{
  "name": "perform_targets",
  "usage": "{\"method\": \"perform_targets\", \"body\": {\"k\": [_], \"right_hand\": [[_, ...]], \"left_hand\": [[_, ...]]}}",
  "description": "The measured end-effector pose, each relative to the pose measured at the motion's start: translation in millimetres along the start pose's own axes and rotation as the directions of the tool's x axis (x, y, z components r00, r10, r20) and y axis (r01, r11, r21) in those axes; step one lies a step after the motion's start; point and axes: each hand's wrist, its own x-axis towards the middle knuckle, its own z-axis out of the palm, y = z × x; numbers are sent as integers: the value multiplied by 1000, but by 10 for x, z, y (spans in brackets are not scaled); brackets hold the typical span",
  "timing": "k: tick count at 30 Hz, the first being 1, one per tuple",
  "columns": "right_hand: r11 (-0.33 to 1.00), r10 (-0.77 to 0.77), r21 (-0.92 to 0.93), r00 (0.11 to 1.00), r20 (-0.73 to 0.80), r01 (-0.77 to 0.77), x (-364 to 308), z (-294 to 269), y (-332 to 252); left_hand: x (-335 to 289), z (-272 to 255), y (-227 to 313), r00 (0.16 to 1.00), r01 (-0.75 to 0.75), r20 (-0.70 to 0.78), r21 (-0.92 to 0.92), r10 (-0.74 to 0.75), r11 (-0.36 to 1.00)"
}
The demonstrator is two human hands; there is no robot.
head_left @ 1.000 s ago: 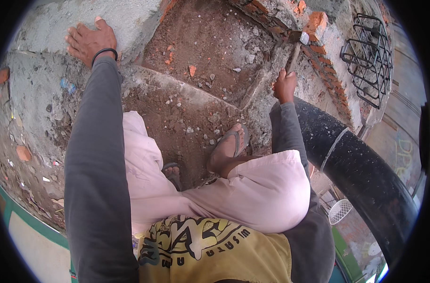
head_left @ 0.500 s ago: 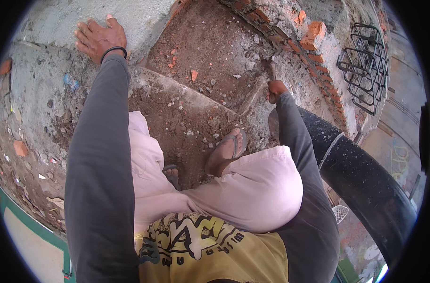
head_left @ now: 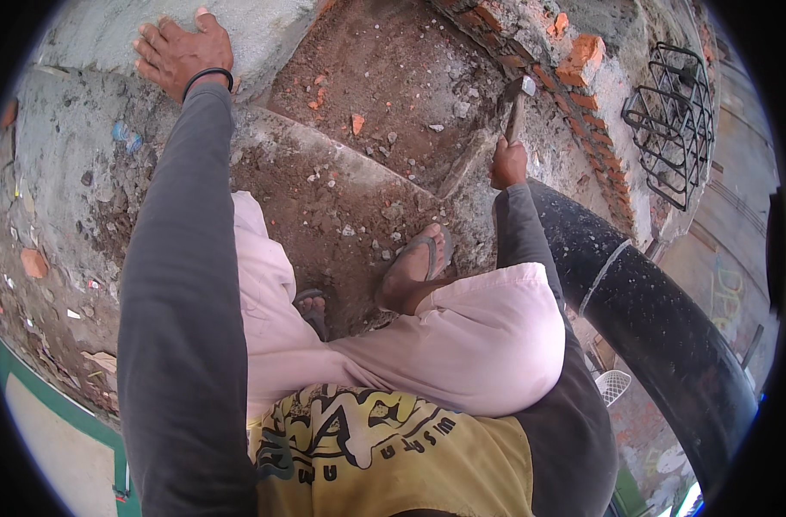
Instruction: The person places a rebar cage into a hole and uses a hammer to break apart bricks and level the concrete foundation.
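My left hand (head_left: 184,57) lies flat with fingers spread on a grey concrete surface (head_left: 268,39) at the upper left. A dark band circles that wrist. My right hand (head_left: 507,164) is closed around the handle of a hammer (head_left: 515,121). The hammer's metal head points away from me, near a broken brick wall edge (head_left: 565,103). Just below this hand is a rough concrete lip (head_left: 467,164) bordering a dirt-filled hollow (head_left: 367,77).
A bent black rebar cage (head_left: 668,125) stands at the far right. Thick black pipe (head_left: 643,293) curves along my right side. A loose orange brick chunk (head_left: 582,60) sits on the wall. My sandalled foot (head_left: 414,267) rests on rubble-strewn dirt.
The hammer has swung up and its head now shows clearly beyond my right fist. My left hand stays on the concrete.
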Motion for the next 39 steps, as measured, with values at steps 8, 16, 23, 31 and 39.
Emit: {"method": "perform_targets", "body": {"k": [8, 16, 23, 31, 39], "right_hand": [[961, -30, 275, 1000, 6, 27, -508, 136, -476], [969, -218, -188, 904, -368, 157, -470, 262, -671], [994, 99, -25, 973, -207, -107, -6, 351, -586], [954, -6, 280, 946, -324, 102, -348, 687, -699], [927, 181, 375, 884, -432, -7, -6, 903, -326]], "left_hand": [[34, -47, 122, 985, 108, 108, 238, -137, 965], [63, -103, 85, 976, 126, 136, 280, -169, 952], [75, -35, 117, 981, 104, 124, 308, -148, 946], [79, -42, 126, 987, 100, 93, 278, -131, 955], [68, -144, 231, 978, 122, 130, 288, -165, 950]]}}
